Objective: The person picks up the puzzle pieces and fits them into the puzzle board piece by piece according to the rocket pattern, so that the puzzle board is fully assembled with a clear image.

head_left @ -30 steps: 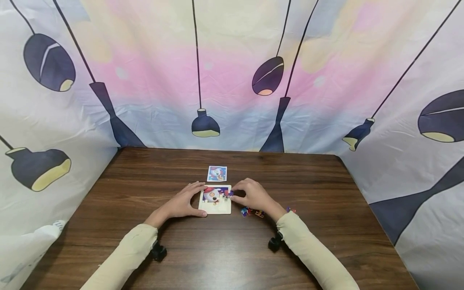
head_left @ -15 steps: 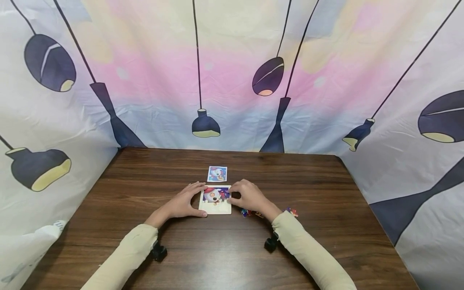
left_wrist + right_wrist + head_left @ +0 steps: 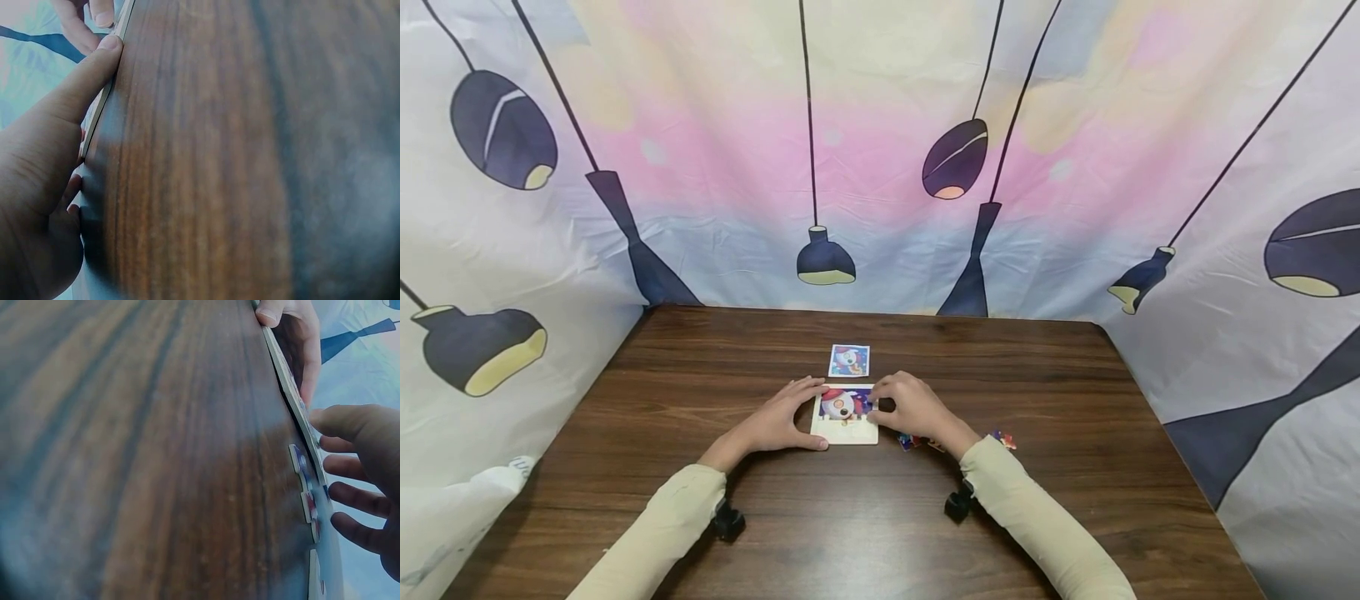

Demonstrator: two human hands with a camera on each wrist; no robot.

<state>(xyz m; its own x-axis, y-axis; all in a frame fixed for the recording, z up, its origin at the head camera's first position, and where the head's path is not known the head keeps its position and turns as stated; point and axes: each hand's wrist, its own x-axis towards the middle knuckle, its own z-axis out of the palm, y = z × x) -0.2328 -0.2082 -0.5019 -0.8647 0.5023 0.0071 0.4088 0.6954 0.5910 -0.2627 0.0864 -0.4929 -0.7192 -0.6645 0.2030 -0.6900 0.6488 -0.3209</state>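
Note:
A cream puzzle board (image 3: 847,432), its upper part filled with a picture of a white cartoon face in a red cap, lies flat on the table. My left hand (image 3: 777,417) holds the board's left side, fingers at the far corner and thumb at the near one; in the left wrist view its thumb (image 3: 110,44) lies on the board's edge. My right hand (image 3: 917,407) reaches over the right side, thumb and forefinger bent around a dark purple puzzle piece (image 3: 872,402), mostly hidden by the fingertips. Several loose puzzle pieces (image 3: 907,441) lie under the right wrist.
Just beyond the board lies a small square picture card (image 3: 849,361) with the same cartoon. More loose pieces (image 3: 1004,439) are right of the right wrist. A printed curtain (image 3: 880,167) surrounds the back and sides of the brown wooden table (image 3: 760,350).
My right hand has moved slightly left, carrying the purple piece from beside the board's right edge onto the picture area. The left hand and board have stayed put.

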